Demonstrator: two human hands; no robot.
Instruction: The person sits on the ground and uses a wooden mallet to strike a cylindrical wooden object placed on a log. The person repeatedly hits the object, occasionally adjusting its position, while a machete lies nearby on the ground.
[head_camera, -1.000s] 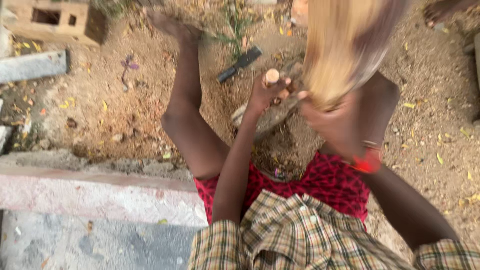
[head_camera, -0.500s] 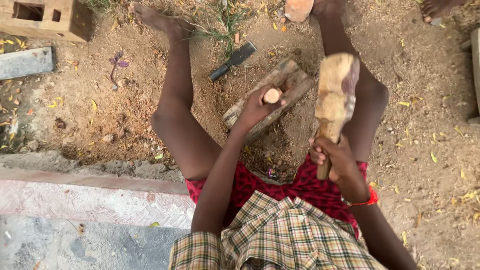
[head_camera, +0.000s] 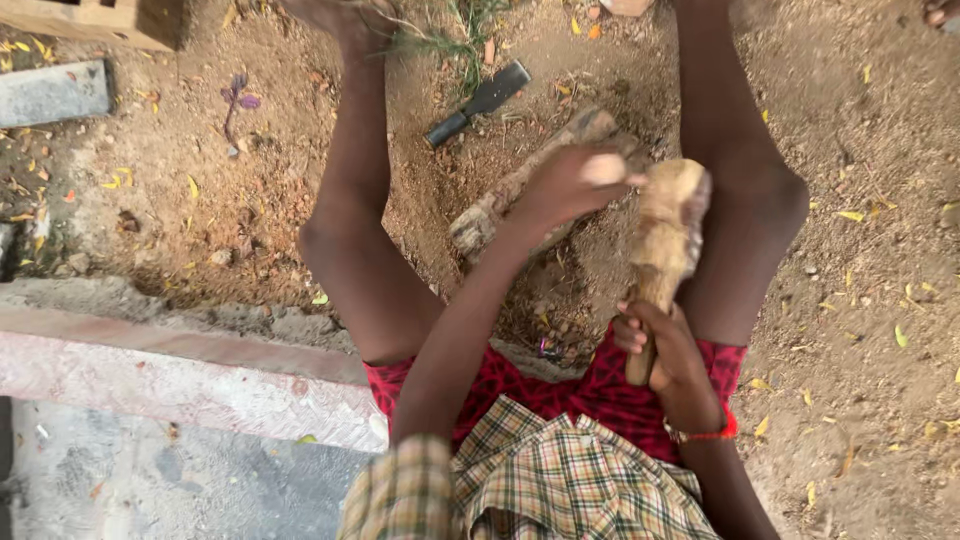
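The right hand (head_camera: 668, 350) is wrapped around the handle of a wooden mallet (head_camera: 668, 235), held upright between the knees. Farther out, the left hand (head_camera: 568, 185) is closed over a tool resting on a log (head_camera: 510, 195); the tool itself is mostly hidden. Beyond lies a dark chisel (head_camera: 480, 102) on the dirt.

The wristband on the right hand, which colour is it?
Red; the wristband shows clearly in the head view, just below the right hand.
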